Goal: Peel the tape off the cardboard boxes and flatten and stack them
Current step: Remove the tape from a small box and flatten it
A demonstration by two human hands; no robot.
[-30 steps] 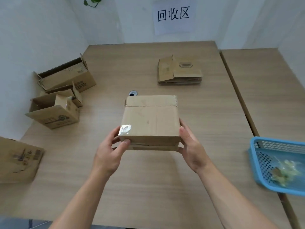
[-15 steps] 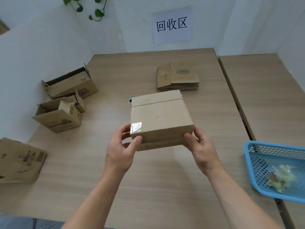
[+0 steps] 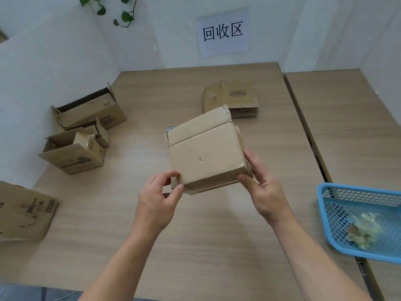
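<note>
Above the bench, mid-air: taped box now swung askew since a second ago. Left hand pinches its near-left corner, over the shiny tape patch; right hand grips the near-right corner. Likely hunting a tape end; peeling not begun.

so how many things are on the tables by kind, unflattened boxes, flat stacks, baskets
unflattened boxes: 4 (held box, back-left box, middle-left box, near-left box)
flattened stack: 1
blue basket: 1
total: 6
</note>
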